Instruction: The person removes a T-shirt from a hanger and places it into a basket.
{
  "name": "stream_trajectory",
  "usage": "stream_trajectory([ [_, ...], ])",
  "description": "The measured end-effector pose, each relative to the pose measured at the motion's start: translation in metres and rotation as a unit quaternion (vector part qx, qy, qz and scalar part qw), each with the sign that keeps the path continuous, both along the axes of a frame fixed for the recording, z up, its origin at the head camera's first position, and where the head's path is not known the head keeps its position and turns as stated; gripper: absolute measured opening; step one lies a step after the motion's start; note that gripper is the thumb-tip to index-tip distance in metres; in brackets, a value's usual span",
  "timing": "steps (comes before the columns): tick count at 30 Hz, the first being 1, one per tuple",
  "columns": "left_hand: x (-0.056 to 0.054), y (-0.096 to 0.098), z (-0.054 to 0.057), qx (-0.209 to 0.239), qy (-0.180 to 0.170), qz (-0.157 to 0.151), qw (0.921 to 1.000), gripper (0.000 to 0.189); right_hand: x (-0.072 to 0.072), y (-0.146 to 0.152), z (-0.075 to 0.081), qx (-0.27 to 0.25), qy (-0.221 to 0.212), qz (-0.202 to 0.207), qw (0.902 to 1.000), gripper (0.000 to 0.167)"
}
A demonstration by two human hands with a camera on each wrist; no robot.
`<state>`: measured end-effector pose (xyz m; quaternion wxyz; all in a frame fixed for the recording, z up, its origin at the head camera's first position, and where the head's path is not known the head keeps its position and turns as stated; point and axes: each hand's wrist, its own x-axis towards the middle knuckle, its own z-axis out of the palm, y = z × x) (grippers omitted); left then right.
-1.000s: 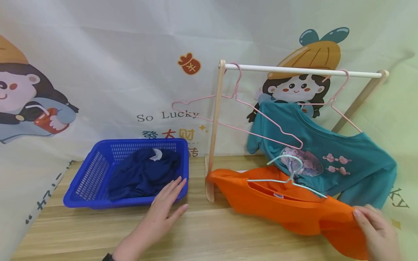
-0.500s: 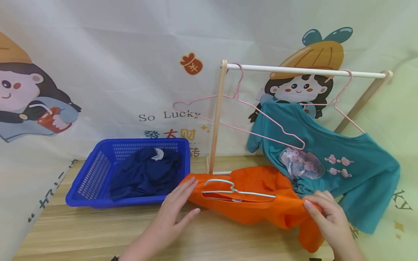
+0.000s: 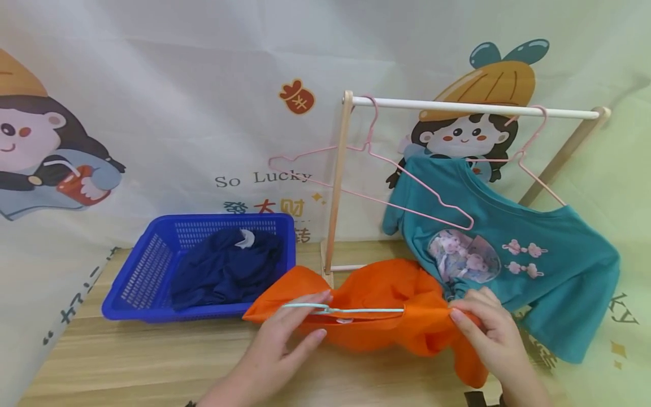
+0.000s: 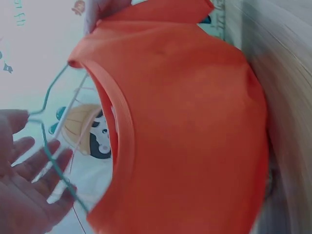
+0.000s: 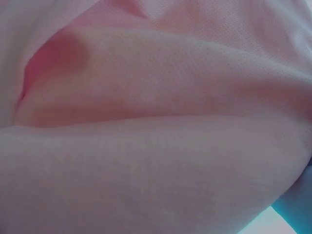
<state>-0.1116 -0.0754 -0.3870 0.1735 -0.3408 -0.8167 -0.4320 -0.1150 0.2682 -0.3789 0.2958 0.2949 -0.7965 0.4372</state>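
Observation:
An orange shirt (image 3: pixel 371 338) is held up in front of the rack with a mint-green hanger (image 3: pixel 368 310) inside its neck opening. My right hand (image 3: pixel 490 333) pinches the shirt at its right shoulder. At the hanger's hook, my left hand (image 3: pixel 282 346) has its fingers extended and spread. The left wrist view shows that hand (image 4: pixel 29 183) beside the green wire (image 4: pixel 59 170), thumb and fingers apart on either side of it. Pale, pinkish-looking cloth (image 5: pixel 161 165) fills most of the right wrist view and hides the right fingers.
A blue basket (image 3: pixel 122 282) with dark navy clothing (image 3: pixel 229 271) stands at the left. Behind the shirt is a wooden rack with a white rail (image 3: pixel 458 106). On it hang a bare pink hanger (image 3: pixel 407 181) and a teal shirt (image 3: pixel 549 243) on another pink hanger.
My right hand has brought the orange shirt and its hanger leftward toward my left hand. The left hand has shifted slightly right and now overlaps the hanger hook.

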Motion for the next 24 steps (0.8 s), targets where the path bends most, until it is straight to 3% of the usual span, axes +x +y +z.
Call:
stream_trajectory([
  [4, 0.002, 0.003, 0.005, 0.079, 0.027, -0.032, 0.9960, 0.034, -0.005, -0.014, -0.003, -0.011, 0.025, 0.039, 0.9988, 0.020],
  [9, 0.003, 0.001, 0.006, 0.153, 0.047, -0.026, 0.9868, 0.024, -0.005, -0.027, -0.006, -0.028, 0.018, 0.074, 0.9967, 0.022],
  [16, 0.004, -0.010, 0.010, 0.140, 0.080, 0.049, 0.9857, 0.020, -0.003, -0.032, -0.012, -0.075, -0.031, 0.124, 0.9890, 0.030],
  [24, 0.006, -0.024, 0.021, 0.151, 0.091, 0.082, 0.9809, 0.025, 0.000, -0.025, -0.012, -0.104, -0.032, 0.127, 0.9859, 0.027],
])
